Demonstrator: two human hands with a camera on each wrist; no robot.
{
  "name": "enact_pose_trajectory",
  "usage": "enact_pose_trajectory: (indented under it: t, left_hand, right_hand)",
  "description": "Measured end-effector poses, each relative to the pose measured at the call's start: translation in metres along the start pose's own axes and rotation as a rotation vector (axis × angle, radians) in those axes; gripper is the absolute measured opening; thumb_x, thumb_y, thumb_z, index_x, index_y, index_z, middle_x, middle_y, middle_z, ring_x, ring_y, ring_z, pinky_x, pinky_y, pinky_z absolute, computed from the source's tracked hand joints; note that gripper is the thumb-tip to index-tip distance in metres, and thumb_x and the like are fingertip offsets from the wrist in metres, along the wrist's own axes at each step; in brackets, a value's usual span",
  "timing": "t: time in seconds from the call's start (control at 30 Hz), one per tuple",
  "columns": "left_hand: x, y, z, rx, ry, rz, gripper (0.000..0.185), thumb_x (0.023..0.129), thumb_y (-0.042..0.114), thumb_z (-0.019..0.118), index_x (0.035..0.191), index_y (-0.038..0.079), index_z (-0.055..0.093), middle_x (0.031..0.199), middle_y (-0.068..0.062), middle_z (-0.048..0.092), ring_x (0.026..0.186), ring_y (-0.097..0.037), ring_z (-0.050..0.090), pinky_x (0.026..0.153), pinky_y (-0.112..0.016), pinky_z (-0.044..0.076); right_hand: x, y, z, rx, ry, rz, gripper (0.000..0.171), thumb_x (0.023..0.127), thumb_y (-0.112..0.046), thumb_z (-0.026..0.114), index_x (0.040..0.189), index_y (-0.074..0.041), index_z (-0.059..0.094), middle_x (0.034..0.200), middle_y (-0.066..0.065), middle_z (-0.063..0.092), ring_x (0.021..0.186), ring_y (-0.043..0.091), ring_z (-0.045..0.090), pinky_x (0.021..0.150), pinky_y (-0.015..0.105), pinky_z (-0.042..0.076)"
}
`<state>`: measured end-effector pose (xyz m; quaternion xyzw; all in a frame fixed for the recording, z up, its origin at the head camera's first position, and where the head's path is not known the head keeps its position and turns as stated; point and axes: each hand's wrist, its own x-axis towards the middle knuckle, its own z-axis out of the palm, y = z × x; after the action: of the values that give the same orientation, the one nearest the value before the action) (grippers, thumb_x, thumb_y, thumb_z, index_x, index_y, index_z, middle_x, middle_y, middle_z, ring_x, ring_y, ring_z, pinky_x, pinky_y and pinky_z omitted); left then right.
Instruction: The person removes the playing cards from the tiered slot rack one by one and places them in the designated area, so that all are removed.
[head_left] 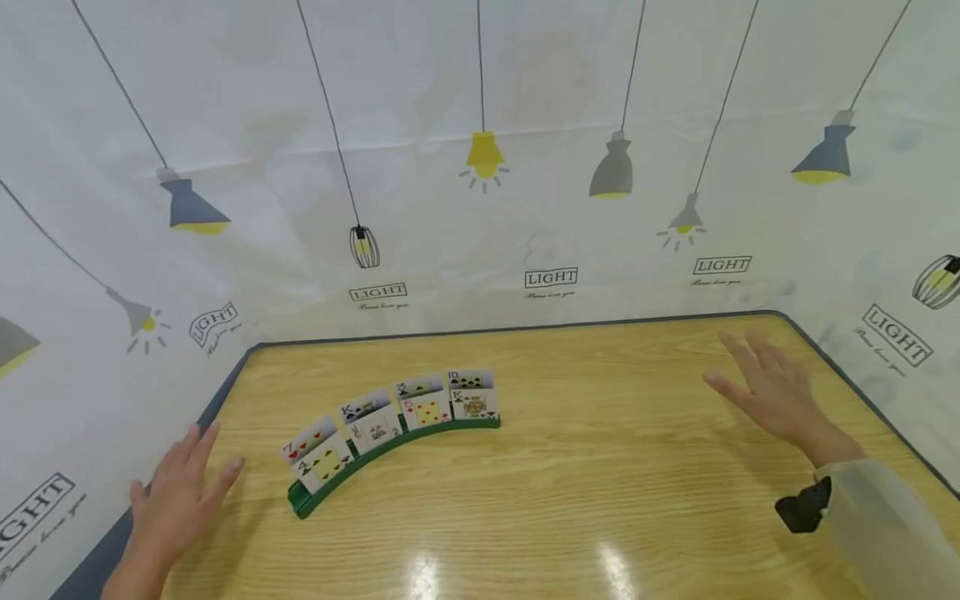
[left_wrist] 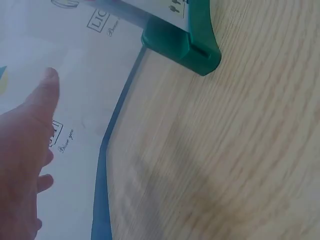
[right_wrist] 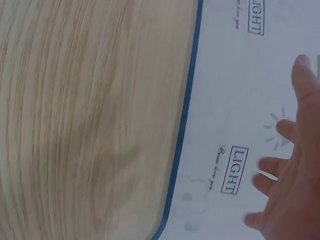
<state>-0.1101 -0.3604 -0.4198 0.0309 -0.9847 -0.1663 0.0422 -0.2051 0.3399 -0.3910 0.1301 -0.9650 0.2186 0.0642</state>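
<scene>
A curved green card holder [head_left: 405, 437] stands on the wooden table, left of the middle, with several playing cards upright in two rows. Its front row shows a four of spades [head_left: 325, 463], a card with a small central figure [head_left: 377, 429], a five of diamonds [head_left: 425, 411] and a king [head_left: 474, 404]. Left of the holder's near end, my left hand [head_left: 180, 493] hovers with fingers spread, holding nothing. In the left wrist view the holder's green end [left_wrist: 187, 47] shows beyond the thumb. Far to the right, my right hand [head_left: 772, 392] is raised with its fingers extended and nothing in it.
A wooden table [head_left: 600, 467] with a dark blue edge [head_left: 525, 327] fills the lower view. White sheeting [head_left: 420, 108] printed with lamps rises behind it and along both sides. A black strapped device [head_left: 804, 506] sits on my right wrist.
</scene>
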Motion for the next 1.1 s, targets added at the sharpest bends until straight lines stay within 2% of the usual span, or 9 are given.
enact_pose_trajectory:
  t: [0.07, 0.17, 0.27, 0.4, 0.67, 0.8, 1.1]
  left_hand:
    - [-0.001, 0.004, 0.0, -0.031, -0.035, 0.014, 0.073, 0.096, 0.047, 0.038, 0.146, 0.002, 0.01, 0.143, -0.033, 0.014, 0.122, -0.057, 0.017, 0.081, -0.078, 0.008]
    - [-0.004, 0.013, 0.003, -0.115, -0.089, 0.003, 0.071, 0.096, 0.045, 0.042, 0.142, -0.006, 0.022, 0.135, -0.036, 0.027, 0.115, -0.055, 0.03, 0.082, -0.071, 0.025]
    - [-0.009, 0.021, 0.008, -0.211, -0.116, -0.023, 0.065, 0.095, 0.041, 0.047, 0.136, -0.008, 0.033, 0.131, -0.034, 0.036, 0.111, -0.05, 0.041, 0.082, -0.064, 0.035]
    - [-0.014, 0.029, 0.017, -0.288, -0.102, -0.039, 0.057, 0.093, 0.035, 0.054, 0.131, -0.006, 0.042, 0.125, -0.029, 0.047, 0.103, -0.041, 0.053, 0.082, -0.055, 0.041]
    - [-0.016, 0.038, 0.029, -0.451, -0.217, -0.133, 0.066, 0.088, 0.039, 0.061, 0.135, -0.002, 0.039, 0.122, -0.026, 0.052, 0.105, -0.036, 0.054, 0.082, -0.046, 0.046]
    - [-0.018, 0.043, 0.037, -0.537, -0.238, -0.157, 0.063, 0.085, 0.031, 0.066, 0.133, -0.001, 0.042, 0.121, -0.025, 0.052, 0.103, -0.035, 0.055, 0.079, -0.041, 0.049]
    - [-0.018, 0.052, 0.047, -0.584, -0.225, -0.17, 0.064, 0.081, 0.019, 0.072, 0.131, -0.006, 0.041, 0.117, -0.027, 0.053, 0.099, -0.034, 0.057, 0.074, -0.041, 0.05]
  right_hand:
    - [0.001, -0.008, 0.002, 0.068, -0.024, -0.024, 0.067, 0.094, -0.035, 0.05, 0.146, -0.006, 0.019, 0.142, 0.031, 0.019, 0.125, 0.053, 0.018, 0.09, 0.071, 0.012]
    - [0.003, -0.023, 0.007, 0.14, -0.058, -0.05, 0.059, 0.094, -0.032, 0.052, 0.14, 0.0, 0.033, 0.13, 0.027, 0.042, 0.114, 0.045, 0.039, 0.083, 0.062, 0.034]
    - [0.006, -0.039, 0.017, 0.172, -0.076, -0.073, 0.051, 0.095, -0.03, 0.052, 0.134, 0.001, 0.042, 0.115, 0.02, 0.056, 0.101, 0.037, 0.052, 0.076, 0.055, 0.043]
    - [0.015, -0.058, 0.035, 0.198, -0.074, -0.101, 0.043, 0.094, -0.028, 0.054, 0.127, -0.001, 0.052, 0.103, 0.011, 0.062, 0.093, 0.029, 0.056, 0.074, 0.048, 0.047]
    - [0.033, -0.094, 0.067, 0.322, -0.116, -0.157, 0.037, 0.093, -0.024, 0.055, 0.121, 0.0, 0.057, 0.1, 0.008, 0.063, 0.09, 0.026, 0.058, 0.074, 0.043, 0.049]
    - [0.042, -0.113, 0.082, 0.373, -0.15, -0.19, 0.034, 0.093, -0.023, 0.056, 0.12, -0.001, 0.058, 0.101, 0.008, 0.063, 0.089, 0.023, 0.058, 0.074, 0.039, 0.049]
    - [0.06, -0.153, 0.107, 0.409, -0.224, -0.284, 0.033, 0.094, -0.024, 0.055, 0.119, -0.003, 0.059, 0.097, 0.005, 0.064, 0.088, 0.02, 0.058, 0.075, 0.036, 0.049]
